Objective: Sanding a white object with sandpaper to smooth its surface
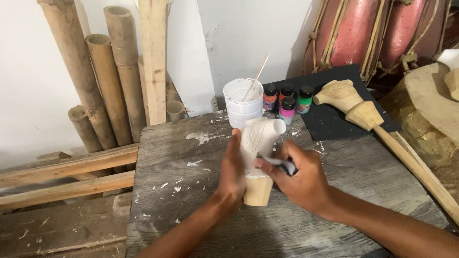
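Carving (pixel 258 143) upright, long axis vertical, top tipped right | left hand (pixel 233 172) grip wrapped round it | right hand (pixel 303 177) grip pinching brush (pixel 282 165) | desk (pixel 191 220) roomy front-left

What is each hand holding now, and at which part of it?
The left hand grips the white-painted carved wooden piece at its middle, above the bare wooden base. The right hand pinches a small white-tipped brush near its tip.
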